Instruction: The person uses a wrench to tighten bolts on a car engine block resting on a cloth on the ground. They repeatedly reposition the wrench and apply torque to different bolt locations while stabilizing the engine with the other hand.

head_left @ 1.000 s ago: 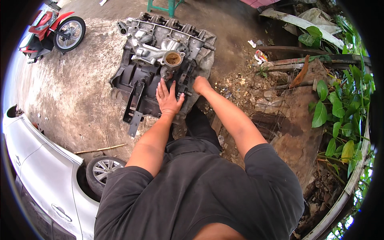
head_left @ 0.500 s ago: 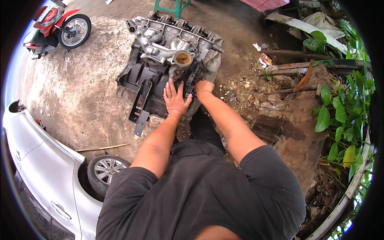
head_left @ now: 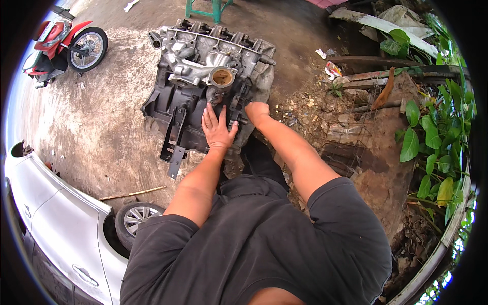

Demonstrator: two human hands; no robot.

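A bare car engine with a dark block and a silver upper part sits on the ground in front of me. My left hand lies spread against the block's near side, below the round brown-lined opening of the silver manifold. At the engine's right edge, my right hand is closed like a fist. Whatever its fingers grip is hidden from view. A black metal bracket with holes stands out from the block, left of my left hand.
A silver car and its wheel are at the lower left. A red motorcycle stands at the far left, a green stool behind the engine. Rubble, planks and leafy plants line the right side.
The whole view has shifted a little, so the engine sits slightly further left in it. Both hands keep nearly the same places on the engine.
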